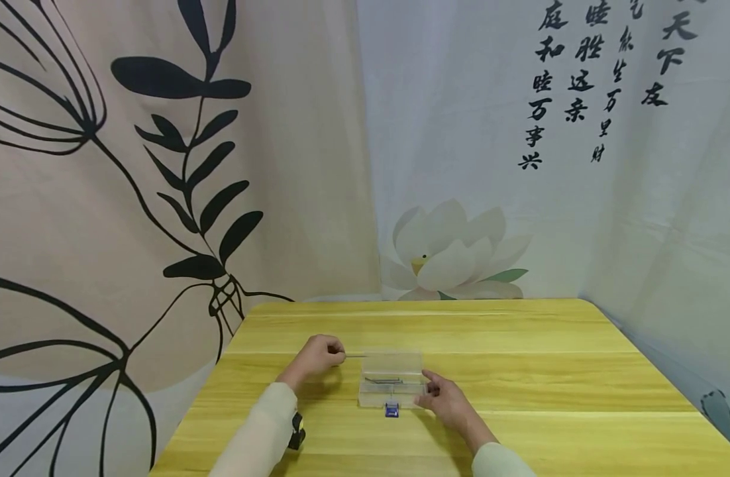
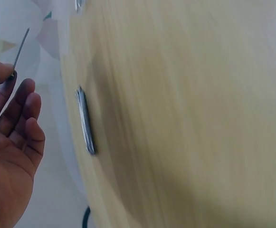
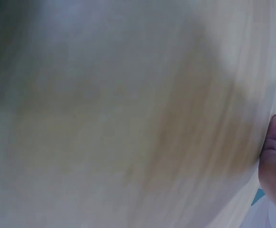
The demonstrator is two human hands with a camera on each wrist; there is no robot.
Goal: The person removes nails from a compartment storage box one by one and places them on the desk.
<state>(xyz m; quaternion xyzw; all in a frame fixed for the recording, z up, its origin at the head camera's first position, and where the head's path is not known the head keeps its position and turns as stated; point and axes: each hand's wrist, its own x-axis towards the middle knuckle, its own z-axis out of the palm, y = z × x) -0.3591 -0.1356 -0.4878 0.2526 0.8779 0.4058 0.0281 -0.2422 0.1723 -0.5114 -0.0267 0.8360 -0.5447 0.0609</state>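
Note:
Thumb and fingertips of my left hand (image 1: 318, 358) pinch a thin metal rod (image 2: 21, 50), held off the table and pointing toward the box in the head view. The clear plastic box (image 1: 371, 400) has its lid (image 1: 391, 364) raised at the back and a blue latch (image 1: 391, 410) at the front. Several thin metal rods (image 1: 384, 381) lie in it. My right hand (image 1: 451, 402) holds the box's right end, thumb in front and fingers farther back. In the left wrist view, a bundle of metal rods (image 2: 85, 123) rests on the table; the head view does not show it.
The wooden table (image 1: 550, 377) has yellow grain and rounded far corners. A printed cloth (image 1: 305, 165) hangs behind it. A black device (image 1: 297, 432) sits at my left wrist. At the top of the left wrist view a shiny object (image 2: 78, 4) is cut off.

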